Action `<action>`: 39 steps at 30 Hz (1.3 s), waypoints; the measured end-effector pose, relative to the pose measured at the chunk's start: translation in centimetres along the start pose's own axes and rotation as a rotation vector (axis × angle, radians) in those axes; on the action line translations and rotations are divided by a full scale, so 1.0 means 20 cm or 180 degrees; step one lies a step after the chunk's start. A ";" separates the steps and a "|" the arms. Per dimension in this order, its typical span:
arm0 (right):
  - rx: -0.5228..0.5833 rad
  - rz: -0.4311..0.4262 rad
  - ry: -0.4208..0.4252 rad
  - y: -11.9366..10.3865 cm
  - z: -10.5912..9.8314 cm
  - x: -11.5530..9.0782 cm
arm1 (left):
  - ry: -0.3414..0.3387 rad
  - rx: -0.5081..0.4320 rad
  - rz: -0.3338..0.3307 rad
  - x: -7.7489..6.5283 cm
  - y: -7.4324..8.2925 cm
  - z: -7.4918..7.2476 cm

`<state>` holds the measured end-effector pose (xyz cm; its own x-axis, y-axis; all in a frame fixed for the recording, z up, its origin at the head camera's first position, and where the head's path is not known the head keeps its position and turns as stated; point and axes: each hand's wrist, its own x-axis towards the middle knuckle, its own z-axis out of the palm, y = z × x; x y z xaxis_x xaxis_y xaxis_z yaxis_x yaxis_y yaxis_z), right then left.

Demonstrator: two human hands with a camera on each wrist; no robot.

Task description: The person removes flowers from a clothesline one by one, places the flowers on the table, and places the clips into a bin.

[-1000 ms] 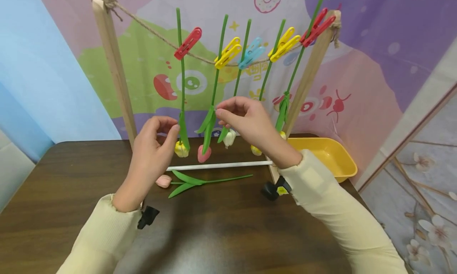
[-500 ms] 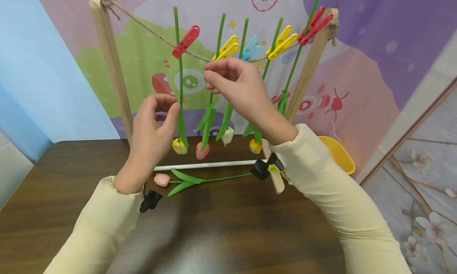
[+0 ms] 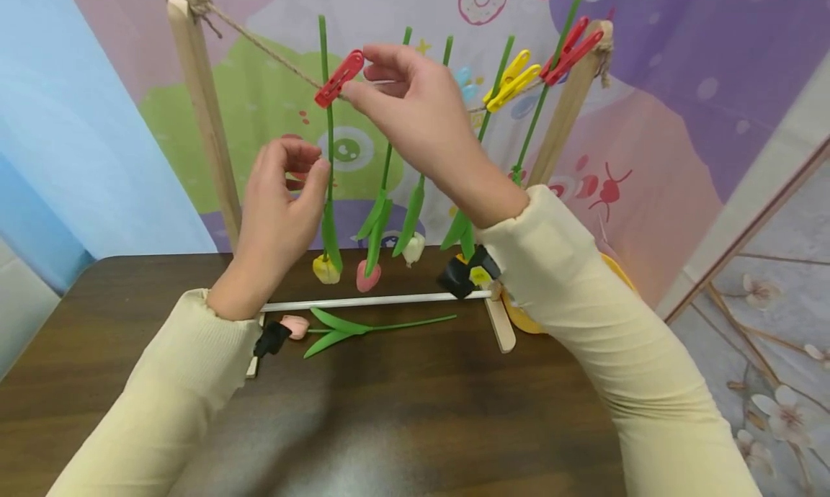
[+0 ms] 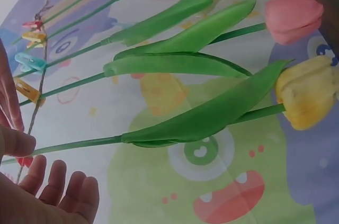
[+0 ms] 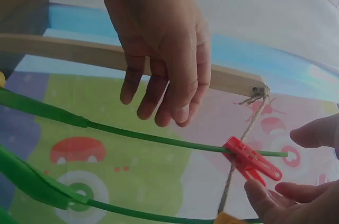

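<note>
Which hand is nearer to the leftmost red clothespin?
Right. The right hand is close beside the handles of the red clothespin; contact is unclear. The left hand is lower, below the clothespin and apart from it.

Table [image 3: 415, 425]: 1, dark brown, wood-grained. Directly on it: 1 pale pink tulip [image 3: 359, 330], green-stemmed, lying flat; 2 wooden stand feet [image 3: 500, 326], 1 white rod [image 3: 376, 302] spanning between; 1 yellow basin [image 3: 527, 323], mostly hidden.
</note>
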<state>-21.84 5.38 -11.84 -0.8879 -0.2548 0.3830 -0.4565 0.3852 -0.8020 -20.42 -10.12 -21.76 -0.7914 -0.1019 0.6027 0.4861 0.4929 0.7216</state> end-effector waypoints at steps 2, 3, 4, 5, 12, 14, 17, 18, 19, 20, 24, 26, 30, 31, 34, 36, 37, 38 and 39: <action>-0.0163 0.0067 -0.0039 -0.02 0.00 0.02 | -0.0014 -0.0021 -0.0027 0.01 0.00 0.00; -0.0234 0.0107 -0.0070 -0.03 0.00 0.03 | -0.0017 -0.0030 -0.0031 0.02 0.01 0.01; -0.0298 0.0141 -0.0098 -0.04 0.00 0.04 | -0.0019 -0.0043 -0.0037 0.02 0.01 0.01; -0.0356 0.0165 -0.0125 -0.05 0.00 0.05 | -0.0016 -0.0057 -0.0039 0.03 0.01 0.01; -0.0571 0.0327 -0.0275 -0.08 -0.01 0.09 | -0.0063 -0.0128 -0.0218 0.08 0.03 0.03; -0.0523 0.0362 -0.0293 -0.07 -0.01 0.10 | -0.0086 -0.0143 -0.0270 0.09 0.03 0.03; -0.0437 0.0439 -0.0300 -0.07 0.00 0.12 | -0.0113 -0.0179 -0.0307 0.12 0.03 0.04; -0.0422 0.0456 -0.0302 -0.07 0.00 0.12 | -0.0131 -0.0200 -0.0306 0.12 0.03 0.04; -0.0441 0.0464 -0.0293 -0.07 0.00 0.13 | -0.0151 -0.0227 -0.0308 0.13 0.03 0.04; -0.0447 0.0474 -0.0288 -0.07 0.00 0.13 | -0.0167 -0.0261 -0.0309 0.14 0.03 0.05; -0.0448 0.0469 -0.0259 -0.07 0.00 0.14 | -0.0211 -0.0475 -0.0328 0.16 0.05 0.06; -0.0391 0.0484 -0.0235 -0.07 0.00 0.14 | -0.0216 -0.0600 -0.0327 0.16 0.05 0.07; -0.0283 0.0504 -0.0189 -0.07 0.00 0.14 | -0.0174 -0.0919 -0.0328 0.18 0.06 0.08; -0.0246 0.0509 -0.0180 -0.07 0.00 0.14 | -0.0171 -0.0981 -0.0349 0.19 0.06 0.08; -0.0195 0.0536 -0.0170 -0.07 0.00 0.15 | -0.0186 -0.1100 -0.0421 0.20 0.06 0.08; -0.0211 0.0550 -0.0164 -0.07 0.00 0.15 | -0.0221 -0.1139 -0.0478 0.20 0.07 0.08; -0.0216 0.0557 -0.0163 -0.07 0.00 0.15 | -0.0239 -0.1156 -0.0490 0.20 0.07 0.08; -0.0219 0.0563 -0.0163 -0.07 0.00 0.15 | -0.0246 -0.1189 -0.0492 0.20 0.07 0.08; -0.0219 0.0566 -0.0164 -0.07 0.00 0.15 | -0.0245 -0.1221 -0.0494 0.20 0.07 0.08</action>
<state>-23.81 4.07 -9.52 -0.9516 -0.2217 0.2128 -0.2971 0.4874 -0.8211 -23.62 -8.42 -18.94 -0.8844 -0.0776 0.4603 0.4503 0.1177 0.8851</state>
